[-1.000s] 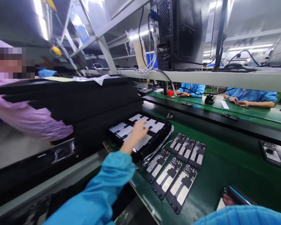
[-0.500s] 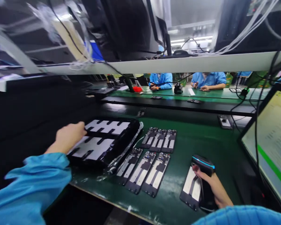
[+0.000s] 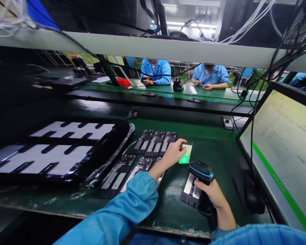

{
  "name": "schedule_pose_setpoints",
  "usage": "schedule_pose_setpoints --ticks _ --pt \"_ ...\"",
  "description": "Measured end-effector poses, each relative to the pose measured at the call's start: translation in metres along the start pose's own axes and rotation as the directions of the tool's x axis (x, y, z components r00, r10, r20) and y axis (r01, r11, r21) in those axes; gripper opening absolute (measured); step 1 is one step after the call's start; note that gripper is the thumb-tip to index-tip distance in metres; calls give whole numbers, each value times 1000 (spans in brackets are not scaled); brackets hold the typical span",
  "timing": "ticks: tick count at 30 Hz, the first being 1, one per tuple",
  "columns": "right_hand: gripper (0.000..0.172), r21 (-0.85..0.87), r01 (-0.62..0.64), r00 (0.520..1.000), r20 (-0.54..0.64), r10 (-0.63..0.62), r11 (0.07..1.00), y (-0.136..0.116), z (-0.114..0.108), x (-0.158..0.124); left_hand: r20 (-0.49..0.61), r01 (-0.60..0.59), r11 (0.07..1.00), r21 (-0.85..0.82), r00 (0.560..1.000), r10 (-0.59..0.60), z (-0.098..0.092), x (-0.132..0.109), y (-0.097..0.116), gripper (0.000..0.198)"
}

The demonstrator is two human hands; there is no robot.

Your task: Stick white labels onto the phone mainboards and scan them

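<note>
My left hand (image 3: 175,152) pinches a thin, pale phone battery (image 3: 188,150) by its upper edge, above the green bench. A green light patch falls on its lower half. My right hand (image 3: 211,192) is wrapped around the handle of a black barcode scanner (image 3: 201,172) with a lit blue strip, its head turned toward the battery. Under the scanner lies an open phone body (image 3: 189,190), partly covered. Several more open phone bodies (image 3: 155,144) lie in two rows left of my hands; my left forearm hides some of the near row.
A black tray (image 3: 121,131) with white flat pieces in its slots fills the left of the bench (image 3: 173,200). At right stand a monitor (image 3: 283,143) and a black mouse-like object (image 3: 253,197). Cables hang beside it. Two co-workers (image 3: 156,72) sit beyond a raised ledge.
My left hand has moved from the tray to the right and now holds a battery before the scanner. A green light shows on it. The view has turned right.
</note>
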State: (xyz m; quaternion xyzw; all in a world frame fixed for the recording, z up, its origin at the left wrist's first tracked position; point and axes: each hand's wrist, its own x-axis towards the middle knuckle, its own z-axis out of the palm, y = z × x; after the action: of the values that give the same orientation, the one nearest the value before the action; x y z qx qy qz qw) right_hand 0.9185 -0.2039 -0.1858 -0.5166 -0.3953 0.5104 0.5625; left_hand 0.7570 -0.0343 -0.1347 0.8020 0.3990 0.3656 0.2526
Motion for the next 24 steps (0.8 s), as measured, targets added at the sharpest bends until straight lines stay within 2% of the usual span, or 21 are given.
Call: schedule_pose_setpoints --ticks 4,6,8,10,12,13,15,17,19,21,23,24 --pt "32 -4 -5 1000 -4 5 1000 -1 -6 0 12 60 998 -2 998 -60 -11 1 -5 32" --pt "36 26 -25 1000 7 25 999 -3 -11 3 56 101 991 -91 994 -96 -8 -6 -8 32" --pt "46 135 -44 999 -2 44 990 -7 -18 10 181 150 953 -263 978 -104 2 -19 -8 33" --pt "51 261 -46 998 -27 55 964 -13 -26 18 364 212 897 -387 929 -63 17 -36 -6 36" --pt "50 302 -62 997 -31 75 951 -17 -33 26 488 237 873 -426 873 1 30 -52 -2 35" --pt "49 284 -74 996 -17 82 956 -19 -35 30 507 211 882 -420 861 35 35 -58 0 32" --pt "49 261 -92 996 23 89 961 -20 -39 35 465 78 926 -369 878 111 39 -68 3 27" --pt "46 286 -86 996 40 77 955 -20 -40 35 407 -96 969 -227 895 183 38 -78 3 26" --pt "46 292 -64 997 -20 73 954 -19 -40 24 376 -180 983 -44 908 184 41 -94 0 40" --pt "48 249 -46 984 -154 87 967 -16 -37 3 341 -146 987 63 933 116 49 -119 0 63" --pt "51 211 -68 953 -275 126 975 -10 -32 -26 298 -73 996 46 953 56 63 -143 5 79" --pt "52 215 -97 946 -284 158 972 -7 -29 -39 272 -32 1000 -2 962 31 70 -151 10 80"
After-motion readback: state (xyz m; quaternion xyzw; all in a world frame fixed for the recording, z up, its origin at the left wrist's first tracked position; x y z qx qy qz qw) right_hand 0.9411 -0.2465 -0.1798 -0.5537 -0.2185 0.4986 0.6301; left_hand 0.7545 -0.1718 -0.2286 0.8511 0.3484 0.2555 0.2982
